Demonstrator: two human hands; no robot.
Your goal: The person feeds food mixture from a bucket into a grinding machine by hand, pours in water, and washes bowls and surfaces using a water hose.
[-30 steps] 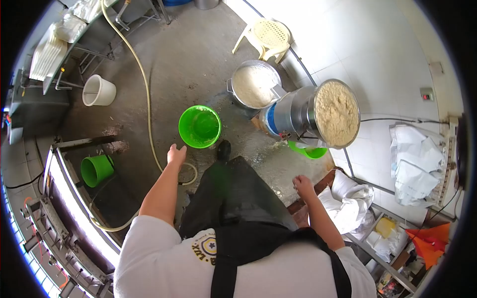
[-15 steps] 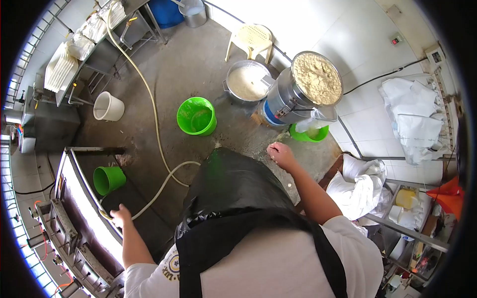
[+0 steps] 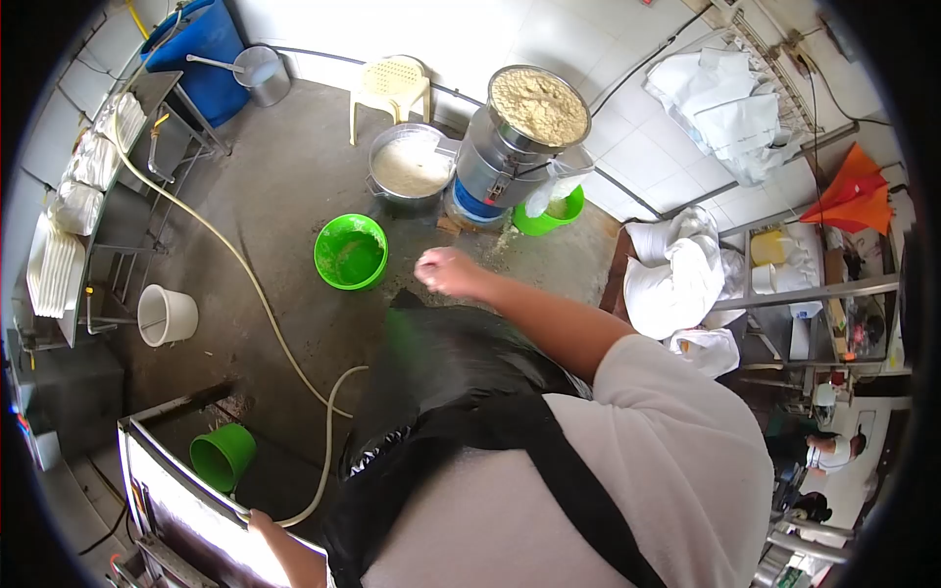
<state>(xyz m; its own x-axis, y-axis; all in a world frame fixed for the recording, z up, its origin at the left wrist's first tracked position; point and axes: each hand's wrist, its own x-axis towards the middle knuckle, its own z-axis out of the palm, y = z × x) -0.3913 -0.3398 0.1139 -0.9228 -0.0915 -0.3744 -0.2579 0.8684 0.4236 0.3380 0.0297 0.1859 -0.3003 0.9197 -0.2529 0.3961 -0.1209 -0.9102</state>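
Note:
My left hand (image 3: 263, 524) is closed around a pale hose (image 3: 323, 475) at the lower left, by the metal edge of a frame. Out in front of my black apron (image 3: 446, 358), my right hand (image 3: 446, 271) has its fingers curled in. What it holds, if anything, is hidden. Just left of that hand, apart from it, a green bucket (image 3: 323, 253) with pale residue inside stands on the wet floor. Another green bucket (image 3: 208, 459) sits close to my left hand, beyond the frame.
A machine (image 3: 480, 157) topped with a bowl of pale mash stands ahead, beside a metal pot (image 3: 377, 176) and a green tub (image 3: 529, 223). A plastic chair (image 3: 392, 78) is behind. White sacks (image 3: 667, 294) lie right, a white bucket (image 3: 181, 318) left. Another person (image 3: 831, 453) is far right.
My view has turned right. My right hand has swung left across my front, closer to the green bucket. My left hand stays on the hose, lower in view.

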